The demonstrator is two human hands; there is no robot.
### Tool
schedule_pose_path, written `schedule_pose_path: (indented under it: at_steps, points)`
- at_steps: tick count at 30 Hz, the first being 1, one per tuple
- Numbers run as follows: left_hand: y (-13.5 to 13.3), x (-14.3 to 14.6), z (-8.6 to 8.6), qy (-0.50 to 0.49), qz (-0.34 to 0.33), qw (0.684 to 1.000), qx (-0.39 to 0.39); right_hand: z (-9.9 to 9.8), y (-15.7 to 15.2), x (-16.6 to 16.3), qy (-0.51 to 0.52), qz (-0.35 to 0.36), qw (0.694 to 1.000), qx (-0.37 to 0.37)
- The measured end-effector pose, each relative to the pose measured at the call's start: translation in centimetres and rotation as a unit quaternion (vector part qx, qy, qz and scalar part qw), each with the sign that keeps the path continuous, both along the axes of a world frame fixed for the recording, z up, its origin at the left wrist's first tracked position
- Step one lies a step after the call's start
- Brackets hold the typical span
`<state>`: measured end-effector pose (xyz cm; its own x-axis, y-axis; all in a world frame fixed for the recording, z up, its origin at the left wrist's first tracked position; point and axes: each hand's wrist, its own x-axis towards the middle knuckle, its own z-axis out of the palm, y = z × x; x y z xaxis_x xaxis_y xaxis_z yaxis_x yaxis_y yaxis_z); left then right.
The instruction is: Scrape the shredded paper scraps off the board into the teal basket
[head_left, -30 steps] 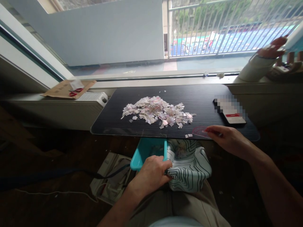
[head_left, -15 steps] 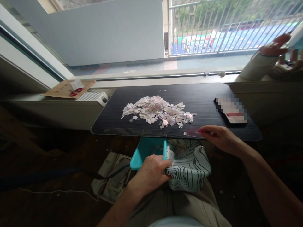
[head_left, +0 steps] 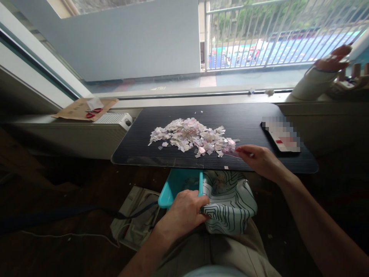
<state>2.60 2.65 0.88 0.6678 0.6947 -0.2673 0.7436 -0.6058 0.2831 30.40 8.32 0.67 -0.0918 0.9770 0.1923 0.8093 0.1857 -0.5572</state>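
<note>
A heap of small whitish-pink paper scraps lies on the black tabletop. At its right end my right hand pinches a thin, see-through pinkish plastic piece, which touches the scraps; its exact kind is unclear. Below the table edge my left hand is closed over the adjoining rims of a turquoise plastic bin and a container lined with white cloth with black lines. Some scraps show inside both. One loose scrap sits at the table's front edge.
A phone lies on the table's right side. Red-handled scissors rest on a brown envelope at the left sill. A white cylindrical holder stands at right. A pale open case is on the floor.
My right hand has moved up and slightly left, bringing the plastic piece from the table's front edge to the heap. The left hand stays on the rims.
</note>
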Motion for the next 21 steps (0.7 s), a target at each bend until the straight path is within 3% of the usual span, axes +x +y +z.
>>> schedule_pose_path:
  at_steps: [5,16,21]
  points:
    - [-0.19,0.03,0.00,-0.006,0.003,1.000,0.004,0.13,0.29,0.06,-0.012,0.033,0.999,-0.021]
    - [0.00,0.61,0.34,0.006,-0.022,1.000,-0.004,0.01,0.33,0.51,-0.007,-0.012,1.000,-0.006]
    - [-0.05,0.75,0.60,0.014,-0.020,1.000,-0.013,0.20,0.22,0.21,-0.004,0.008,1.000,-0.021]
